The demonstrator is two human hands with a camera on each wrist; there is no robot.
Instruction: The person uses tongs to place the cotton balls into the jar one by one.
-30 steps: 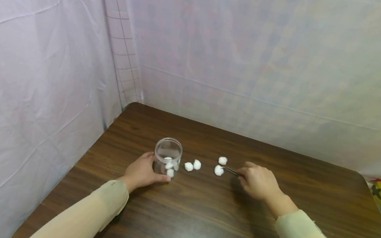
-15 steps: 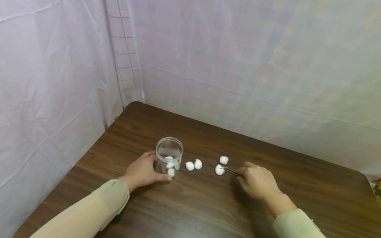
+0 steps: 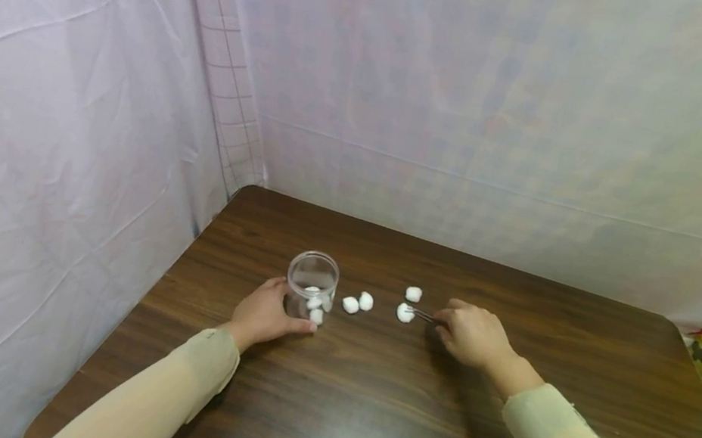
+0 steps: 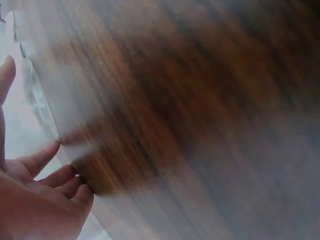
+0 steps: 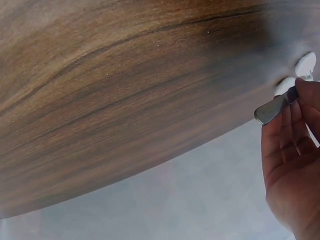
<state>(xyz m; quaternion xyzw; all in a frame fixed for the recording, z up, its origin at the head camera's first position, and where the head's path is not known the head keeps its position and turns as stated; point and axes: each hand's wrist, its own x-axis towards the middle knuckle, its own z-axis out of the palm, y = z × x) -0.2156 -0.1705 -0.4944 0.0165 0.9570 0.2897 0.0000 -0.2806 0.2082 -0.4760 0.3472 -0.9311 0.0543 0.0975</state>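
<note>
On the table [image 3: 403, 411], your left hand [image 3: 263, 316] curls round the clear jar [image 3: 310, 285] at ten o'clock; it looks light and slick, so grip its wall. Your right hand [image 3: 473, 336] pinches tweezers [image 3: 424, 314], tips apparently touching a soft, featherlight cotton ball [image 3: 405, 313] at twelve.

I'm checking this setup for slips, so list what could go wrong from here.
1. The tweezers tips sit at a cotton ball on bare table; it may squirt away.
2. The right hand must pass two loose balls and could knock them.
3. The left hand holds the jar low; a bump might tip it.
</note>
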